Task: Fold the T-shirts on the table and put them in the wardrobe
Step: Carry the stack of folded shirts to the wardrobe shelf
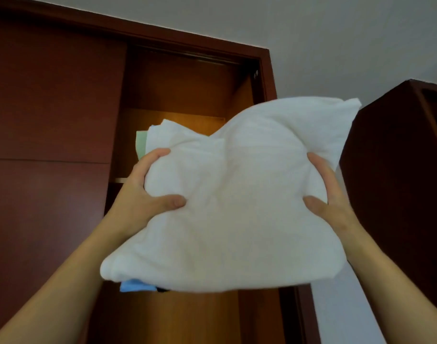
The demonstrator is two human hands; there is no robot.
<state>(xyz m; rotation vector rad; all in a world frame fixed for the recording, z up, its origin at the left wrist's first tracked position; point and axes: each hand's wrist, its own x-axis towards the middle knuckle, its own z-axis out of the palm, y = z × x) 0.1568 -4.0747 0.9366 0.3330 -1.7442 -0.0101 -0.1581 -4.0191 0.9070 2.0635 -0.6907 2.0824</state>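
Folded T-shirts (224,207), white on top, held up in front of the open wardrobe (177,95), the left hand (143,192) and right hand (331,197) each gripping a side. A blue layer (138,286) peeks out underneath and could slide free if the squeeze eases; the bowed stack may unfold.

Top T-shirt (237,194): plain white all over.
Garment under its near edge (135,286): light blue, plain.
Scrap beside the blue garment (162,290): black.
Garment at its far left corner (141,145): pale mint green.
Wardrobe door (51,108): dark reddish brown, plain.
Wardrobe interior (187,120): warm amber-brown where lit, darker brown above.
Cabinet on the right (398,170): dark reddish brown.
Wall (349,45): pale grey-white.
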